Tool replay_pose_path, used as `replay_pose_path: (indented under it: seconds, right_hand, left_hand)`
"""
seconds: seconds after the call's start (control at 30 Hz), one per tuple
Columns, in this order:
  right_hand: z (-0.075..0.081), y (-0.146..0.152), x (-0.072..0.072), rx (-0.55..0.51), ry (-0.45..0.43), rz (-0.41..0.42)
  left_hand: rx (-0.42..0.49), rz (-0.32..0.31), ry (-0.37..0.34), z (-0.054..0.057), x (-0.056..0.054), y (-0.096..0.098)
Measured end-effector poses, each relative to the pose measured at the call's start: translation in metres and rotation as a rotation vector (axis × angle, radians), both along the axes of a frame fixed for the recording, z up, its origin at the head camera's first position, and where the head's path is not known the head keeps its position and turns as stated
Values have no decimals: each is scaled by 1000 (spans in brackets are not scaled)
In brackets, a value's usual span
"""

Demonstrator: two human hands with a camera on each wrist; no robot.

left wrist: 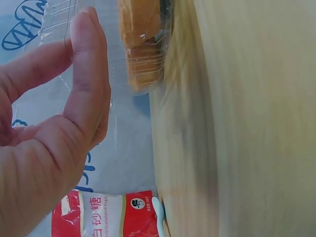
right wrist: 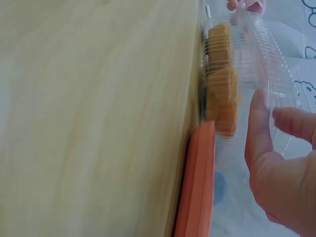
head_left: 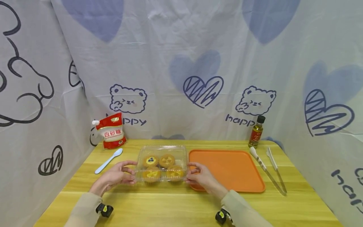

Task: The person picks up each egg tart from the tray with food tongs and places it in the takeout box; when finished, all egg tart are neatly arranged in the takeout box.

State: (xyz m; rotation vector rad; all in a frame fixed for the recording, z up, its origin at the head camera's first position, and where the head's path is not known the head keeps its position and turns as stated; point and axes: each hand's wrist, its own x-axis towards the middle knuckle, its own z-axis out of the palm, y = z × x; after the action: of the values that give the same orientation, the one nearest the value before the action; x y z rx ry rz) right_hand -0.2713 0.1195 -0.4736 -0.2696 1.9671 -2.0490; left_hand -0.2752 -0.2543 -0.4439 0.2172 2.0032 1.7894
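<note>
A clear plastic clamshell box [head_left: 162, 150] stands on the table with several egg tarts [head_left: 166, 161] inside; one tart bears dark berries. At its left edge, my left hand [head_left: 117, 175] pinches the rim between thumb and finger. My right hand [head_left: 203, 178] pinches the opposite rim the same way. The left wrist view shows the left thumb [left wrist: 89, 64] against the thin plastic. In the right wrist view the right hand [right wrist: 281, 163] grips the edge of the ribbed lid [right wrist: 274, 64], which looks tilted. Whether the lid is fastened cannot be told.
An orange tray [head_left: 227, 170] lies right of the box, close to the right hand. Tongs [head_left: 269, 171] and a dark-capped bottle [head_left: 256, 134] are farther right. At the back left stands a red-and-white sugar bag [head_left: 112, 132], with a pale blue spoon [head_left: 109, 160] before it.
</note>
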Motion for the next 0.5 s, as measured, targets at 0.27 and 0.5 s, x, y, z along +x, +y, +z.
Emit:
replay_pose_path:
  seconds: [0.27,0.5]
  right_hand:
    - [3,-5,1,29,1,-62]
    - [2,-7,1,46,-3,-84]
  left_hand:
    - [-8,4,11,0,0,1]
    - [-17,14,22,1,1,1]
